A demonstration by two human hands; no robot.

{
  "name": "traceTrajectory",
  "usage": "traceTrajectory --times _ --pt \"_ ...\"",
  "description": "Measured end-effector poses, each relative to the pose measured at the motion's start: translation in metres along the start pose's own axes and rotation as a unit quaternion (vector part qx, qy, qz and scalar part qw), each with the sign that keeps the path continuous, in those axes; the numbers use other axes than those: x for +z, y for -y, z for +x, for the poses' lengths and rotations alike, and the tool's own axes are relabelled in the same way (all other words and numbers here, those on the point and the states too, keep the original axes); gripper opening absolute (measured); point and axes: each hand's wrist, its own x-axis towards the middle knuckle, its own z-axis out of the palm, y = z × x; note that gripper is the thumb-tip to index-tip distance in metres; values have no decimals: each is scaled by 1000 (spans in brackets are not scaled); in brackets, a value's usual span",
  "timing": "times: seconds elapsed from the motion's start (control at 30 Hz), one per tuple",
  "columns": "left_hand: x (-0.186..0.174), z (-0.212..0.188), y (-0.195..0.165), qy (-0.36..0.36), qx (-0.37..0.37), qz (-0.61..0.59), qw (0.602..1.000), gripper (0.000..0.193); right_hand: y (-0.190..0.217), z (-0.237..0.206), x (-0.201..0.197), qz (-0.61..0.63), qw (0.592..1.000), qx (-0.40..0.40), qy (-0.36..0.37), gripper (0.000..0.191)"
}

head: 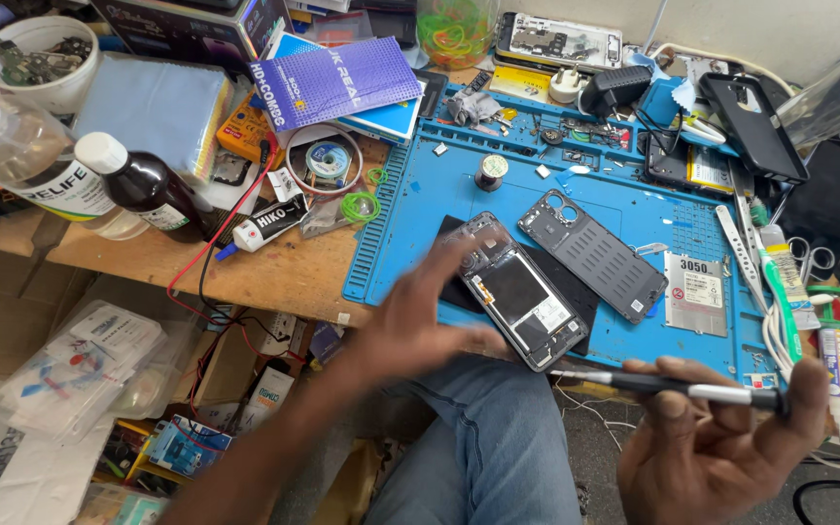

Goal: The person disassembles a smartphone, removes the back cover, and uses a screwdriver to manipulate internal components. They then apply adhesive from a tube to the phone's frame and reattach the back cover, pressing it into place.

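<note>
Resting on the blue repair mat [420, 243], the opened smartphone [517, 292] lies with its back off, battery and boards exposed, at the mat's near edge on a dark sheet. The left hand [420, 326] is blurred; its spread fingers touch the phone's near left side, open rather than clasped around it. The right hand [721, 437] hovers off the bench over the person's lap, fingers closed on a slim black-and-silver screwdriver [682, 389] held level, tip pointing towards the phone. Just right of the phone lies the removed grey back cover [595, 255], and beyond that a flat silver battery [697, 294]. A green-handled toothbrush [780, 292] lies at the mat's right edge.
</note>
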Motion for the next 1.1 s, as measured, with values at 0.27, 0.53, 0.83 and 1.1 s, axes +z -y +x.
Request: traceTrajectory --times 0.27,0.53,0.83,1.1 --pt "-54 81 42 178 163 174 955 140 0 9 -1 48 998 15 -40 79" --pt "-59 22 36 98 120 162 975 131 -5 15 -2 100 994 31 17 86" --pt "-52 8 35 52 155 98 982 131 -17 23 13 -84 984 -91 125 83" --pt "-51 3 28 21 225 91 970 128 -18 27 47 -126 928 -233 260 84"
